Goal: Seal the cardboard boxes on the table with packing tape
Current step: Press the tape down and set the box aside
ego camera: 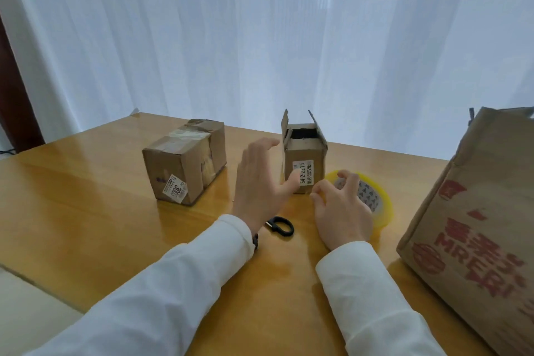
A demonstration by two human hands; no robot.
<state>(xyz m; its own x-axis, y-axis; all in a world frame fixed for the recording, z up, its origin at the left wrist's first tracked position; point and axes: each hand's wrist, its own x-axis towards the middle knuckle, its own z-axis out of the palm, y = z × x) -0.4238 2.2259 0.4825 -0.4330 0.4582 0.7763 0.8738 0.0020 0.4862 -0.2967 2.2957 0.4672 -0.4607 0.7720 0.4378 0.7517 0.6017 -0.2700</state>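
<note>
Your left hand (261,182) hovers with fingers spread and relaxed, just at 9 o'clock of the small open-flapped cardboard box (304,163), whose white label reads "54-2-2215" and "5元". Your right hand (342,209) rests with fingers curled on the yellow roll of packing tape (378,205). At 10 o'clock stands the taped brown cardboard box (185,162), labelled "3006". At 3 o'clock, the large brown carton (474,211) shows red "MR".

Both arms wear long white sleeves of a smooth, lightly creased cloth, loose along the forearm and ending in plain cuffs at the wrists. The left sleeve (161,292) has a dark beaded bracelet (255,240) showing just past its cuff. The right sleeve (372,298) carries no markings, and its cuff is folded flat.
</note>
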